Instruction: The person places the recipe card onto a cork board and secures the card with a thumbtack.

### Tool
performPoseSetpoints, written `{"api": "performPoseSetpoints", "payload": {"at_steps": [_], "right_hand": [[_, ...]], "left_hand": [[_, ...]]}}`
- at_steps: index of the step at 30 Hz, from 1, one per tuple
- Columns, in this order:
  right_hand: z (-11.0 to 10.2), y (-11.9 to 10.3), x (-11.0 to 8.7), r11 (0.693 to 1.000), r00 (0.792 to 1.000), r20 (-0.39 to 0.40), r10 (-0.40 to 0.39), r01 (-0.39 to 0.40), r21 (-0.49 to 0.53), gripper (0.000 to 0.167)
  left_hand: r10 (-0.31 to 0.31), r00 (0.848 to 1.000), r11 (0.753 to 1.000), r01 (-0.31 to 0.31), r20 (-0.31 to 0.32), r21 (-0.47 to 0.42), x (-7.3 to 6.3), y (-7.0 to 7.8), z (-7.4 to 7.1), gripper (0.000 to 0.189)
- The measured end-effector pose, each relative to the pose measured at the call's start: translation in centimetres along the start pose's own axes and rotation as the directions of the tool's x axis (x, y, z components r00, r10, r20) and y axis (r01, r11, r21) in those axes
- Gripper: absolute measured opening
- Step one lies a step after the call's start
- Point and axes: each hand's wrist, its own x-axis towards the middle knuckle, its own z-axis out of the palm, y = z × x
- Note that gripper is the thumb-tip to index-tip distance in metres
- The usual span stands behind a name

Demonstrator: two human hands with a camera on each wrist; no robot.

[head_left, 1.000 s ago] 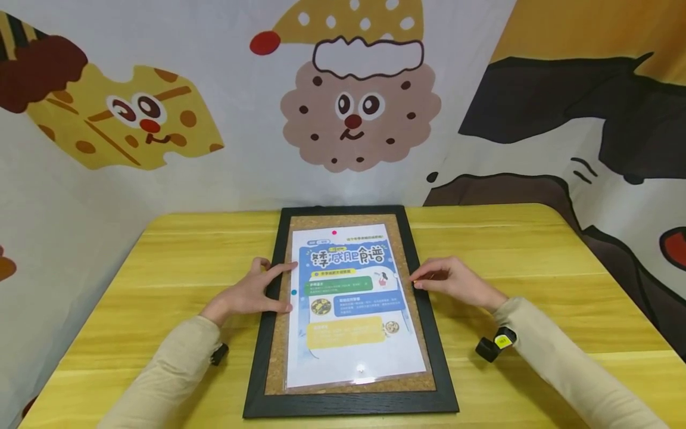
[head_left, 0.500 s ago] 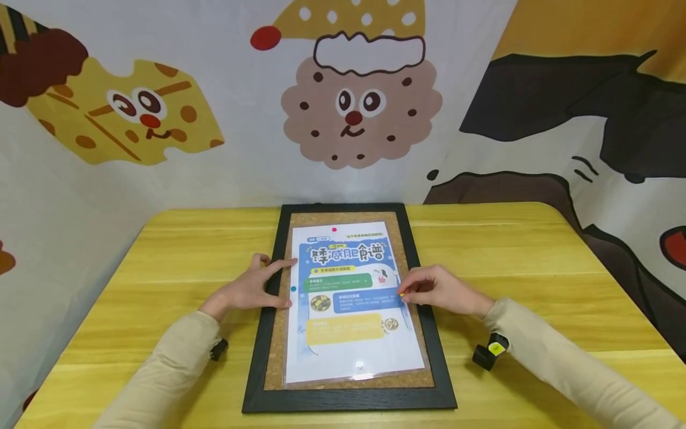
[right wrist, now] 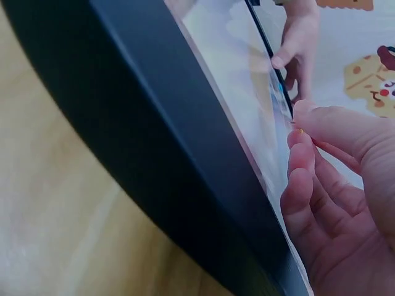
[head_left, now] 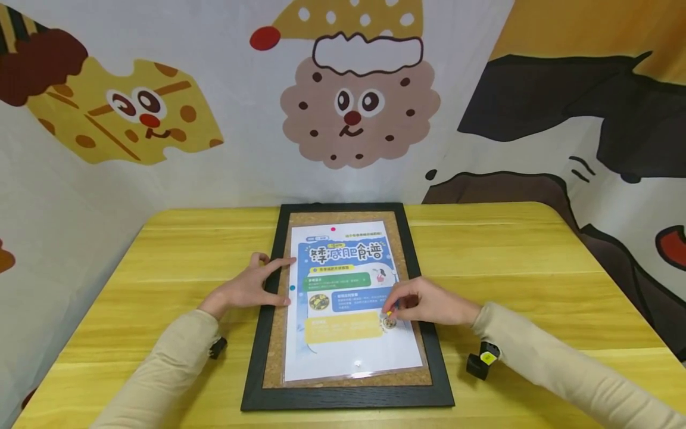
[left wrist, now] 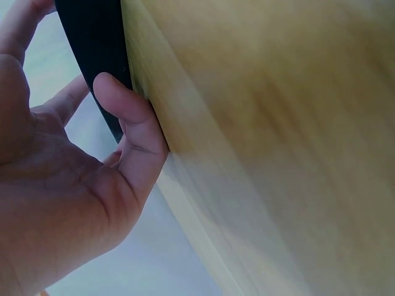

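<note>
A laminated poster sheet [head_left: 343,360] with blue, green and yellow blocks lies on a black-framed cork board [head_left: 391,380]. My left hand [head_left: 245,289] reaches over the left side of the frame, with thumb and index finger spread apart and touching the sheet's left edge. Between thumb and forefinger my right hand [head_left: 435,302] pinches a small yellow thumbtack [right wrist: 300,130], over the sheet's lower right part. In the right wrist view a thin point shows at the tack. A pink tack [head_left: 333,229] is at the sheet's top and a blue tack [head_left: 292,288] on its left edge.
The board lies on a yellow wood-grain table [head_left: 177,262], its far end close to the wall cloth [head_left: 241,173] with cartoon prints. A black wrist device [head_left: 482,360] hangs beneath the right sleeve. Light glares off the sheet's bottom edge.
My right hand has moved from the frame's right side leftward and nearer over the sheet, carrying the yellow thumbtack. The left hand has stayed in place.
</note>
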Motion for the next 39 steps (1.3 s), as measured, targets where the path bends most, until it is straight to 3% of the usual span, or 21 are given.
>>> {"api": "performPoseSetpoints", "payload": {"at_steps": [8,14,22,39], "right_hand": [[1.1,-0.5,0.4,0.998,0.997,0.019,-0.07,0.07,0.009,0.013],[1.9,-1.0,0.9,0.997,0.996,0.056,-0.073,0.073,0.0,0.012],[3.1,-1.7,1.6,0.988,0.978,0.138,-0.155,0.156,0.002,0.011],[4.8,-2.7,2.7,0.982,0.956,0.23,-0.182,0.189,-0.009,0.015]], "left_hand": [[0.001,1.0,1.0,-0.001,0.003,-0.001,0.0,0.1,-0.1,0.089],[-0.003,1.0,1.0,0.003,0.0,-0.004,0.0,0.0,0.0,0.089],[-0.002,1.0,1.0,0.002,-0.001,-0.004,0.0,0.0,0.0,0.087],[-0.006,1.0,1.0,0.006,0.007,-0.014,0.0,-0.1,-0.2,0.087]]}}
